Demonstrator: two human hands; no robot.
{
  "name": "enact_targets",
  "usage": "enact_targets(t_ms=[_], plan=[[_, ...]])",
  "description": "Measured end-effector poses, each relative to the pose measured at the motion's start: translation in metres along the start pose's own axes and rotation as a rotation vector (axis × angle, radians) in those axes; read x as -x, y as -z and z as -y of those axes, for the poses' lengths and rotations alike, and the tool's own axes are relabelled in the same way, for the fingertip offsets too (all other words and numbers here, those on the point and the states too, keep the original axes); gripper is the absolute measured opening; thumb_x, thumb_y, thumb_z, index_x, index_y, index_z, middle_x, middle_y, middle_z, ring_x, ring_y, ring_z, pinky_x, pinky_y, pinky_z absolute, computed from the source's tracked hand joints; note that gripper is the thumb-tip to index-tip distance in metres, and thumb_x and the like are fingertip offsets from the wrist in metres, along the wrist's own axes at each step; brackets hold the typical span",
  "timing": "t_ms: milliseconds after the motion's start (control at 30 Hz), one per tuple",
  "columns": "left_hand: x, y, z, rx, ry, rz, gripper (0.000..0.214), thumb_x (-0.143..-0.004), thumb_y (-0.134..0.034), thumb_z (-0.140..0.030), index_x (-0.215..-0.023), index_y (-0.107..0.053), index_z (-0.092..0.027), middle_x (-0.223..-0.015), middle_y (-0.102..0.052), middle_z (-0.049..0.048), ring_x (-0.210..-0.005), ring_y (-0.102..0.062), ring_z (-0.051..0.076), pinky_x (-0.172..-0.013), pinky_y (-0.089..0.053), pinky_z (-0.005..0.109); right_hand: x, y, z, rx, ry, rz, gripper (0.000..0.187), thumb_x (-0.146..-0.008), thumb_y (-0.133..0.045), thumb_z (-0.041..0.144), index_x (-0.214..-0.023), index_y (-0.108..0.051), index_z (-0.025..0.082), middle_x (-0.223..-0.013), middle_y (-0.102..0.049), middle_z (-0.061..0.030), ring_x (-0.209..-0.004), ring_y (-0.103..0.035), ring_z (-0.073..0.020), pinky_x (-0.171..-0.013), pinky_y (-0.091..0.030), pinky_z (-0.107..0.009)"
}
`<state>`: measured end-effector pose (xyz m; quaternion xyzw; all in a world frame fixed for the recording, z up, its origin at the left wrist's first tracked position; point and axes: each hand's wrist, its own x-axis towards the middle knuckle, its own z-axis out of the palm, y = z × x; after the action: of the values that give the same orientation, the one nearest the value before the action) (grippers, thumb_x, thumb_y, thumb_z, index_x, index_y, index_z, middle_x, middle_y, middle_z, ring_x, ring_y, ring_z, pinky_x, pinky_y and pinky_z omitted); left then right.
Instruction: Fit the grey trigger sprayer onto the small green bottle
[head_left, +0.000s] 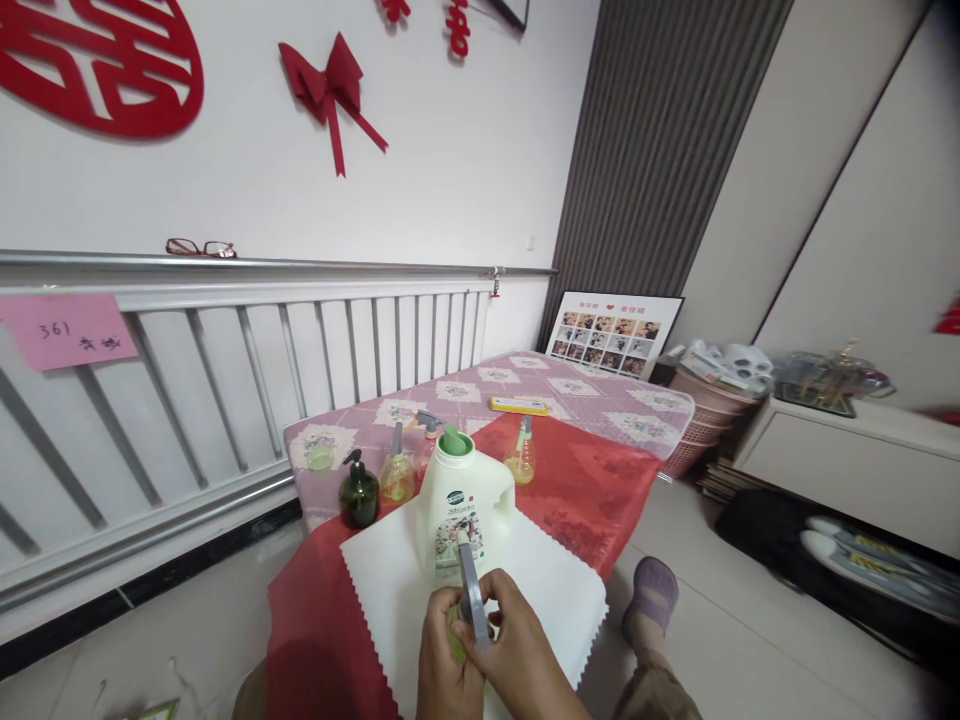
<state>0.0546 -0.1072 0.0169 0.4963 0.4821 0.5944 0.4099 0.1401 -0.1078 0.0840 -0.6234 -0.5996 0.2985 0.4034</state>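
Note:
Both my hands meet low over a white cloth (pixel 390 590) with zigzag edges. My left hand (pixel 442 665) is wrapped round a small green bottle (pixel 455 640), mostly hidden by the fingers. My right hand (pixel 517 660) pinches the bottle's grey spray trigger head (pixel 471 590), which sticks up between the hands. Just beyond them stands a large white jug (pixel 461 505) with a green cap and a printed label.
A red cloth (pixel 592 490) covers the near table, a patterned pink one (pixel 600 395) the far part. A dark green pump bottle (pixel 358 492), two yellowish spray bottles (pixel 396 475) and a yellow flat object (pixel 519 405) stand behind. Railing at left; my slippered foot (pixel 651 595) at right.

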Motion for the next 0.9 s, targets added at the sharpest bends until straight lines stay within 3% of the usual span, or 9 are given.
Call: enact_targets(t_ms=[167, 233, 400, 600, 767, 900], plan=[[-0.003, 0.004, 0.002, -0.001, -0.021, 0.068, 0.043, -0.089, -0.046, -0.056, -0.11, -0.055, -0.02, -0.102, -0.07, 0.0088, -0.094, -0.069, 0.023, -0.086, -0.055, 0.036, 0.003, -0.008, -0.008, -0.044, -0.031, -0.039, 0.02, -0.07, -0.06, 0.025, -0.079, -0.042, 0.026, -0.077, -0.054, 0.0034, -0.066, -0.055, -0.0164, -0.067, -0.048, -0.032], [-0.004, 0.006, 0.004, -0.008, -0.038, 0.1, 0.044, -0.088, -0.048, -0.056, -0.113, -0.056, -0.021, -0.106, -0.07, 0.0092, -0.097, -0.068, 0.023, -0.088, -0.054, 0.036, 0.004, -0.008, -0.012, -0.044, -0.01, -0.03, 0.015, -0.07, -0.057, 0.021, -0.082, -0.049, 0.024, -0.082, -0.057, 0.0016, -0.074, -0.059, -0.0183, -0.073, -0.048, -0.033], [-0.006, 0.012, 0.008, -0.017, -0.106, 0.174, 0.048, -0.093, -0.041, -0.056, -0.12, -0.056, -0.02, -0.118, -0.067, 0.012, -0.113, -0.064, 0.025, -0.099, -0.05, 0.038, 0.007, -0.001, -0.012, -0.066, 0.067, 0.019, 0.033, -0.07, -0.051, 0.015, -0.101, -0.06, 0.023, -0.098, -0.062, -0.0025, -0.097, -0.061, -0.0223, -0.085, -0.047, -0.036], [-0.013, 0.022, 0.016, -0.047, -0.168, 0.301, 0.046, -0.095, -0.041, -0.051, -0.125, -0.058, -0.021, -0.128, -0.065, 0.0145, -0.124, -0.059, 0.025, -0.103, -0.049, 0.036, 0.01, 0.008, -0.006, -0.074, 0.113, 0.073, 0.022, -0.082, -0.052, 0.025, -0.1, -0.062, 0.019, -0.1, -0.062, -0.0078, -0.098, -0.061, -0.0253, -0.089, -0.048, -0.041], [-0.007, 0.022, 0.016, -0.027, -0.002, 0.171, 0.053, -0.092, -0.045, -0.057, -0.129, -0.047, -0.02, -0.132, -0.065, 0.0167, -0.125, -0.06, 0.027, -0.105, -0.047, 0.044, 0.015, 0.006, -0.014, -0.128, 0.178, 0.094, 0.032, -0.097, -0.043, 0.033, -0.119, -0.062, 0.022, -0.126, -0.062, -0.0131, -0.122, -0.056, -0.027, -0.105, -0.044, -0.045], [-0.005, 0.022, 0.012, -0.027, 0.052, 0.17, 0.051, -0.091, -0.044, -0.062, -0.12, -0.047, -0.02, -0.122, -0.069, 0.0162, -0.117, -0.064, 0.028, -0.101, -0.048, 0.045, 0.021, -0.007, -0.028, -0.149, 0.145, 0.051, 0.038, -0.1, -0.039, 0.042, -0.124, -0.062, 0.023, -0.132, -0.062, -0.0148, -0.129, -0.052, -0.0285, -0.111, -0.041, -0.047]])
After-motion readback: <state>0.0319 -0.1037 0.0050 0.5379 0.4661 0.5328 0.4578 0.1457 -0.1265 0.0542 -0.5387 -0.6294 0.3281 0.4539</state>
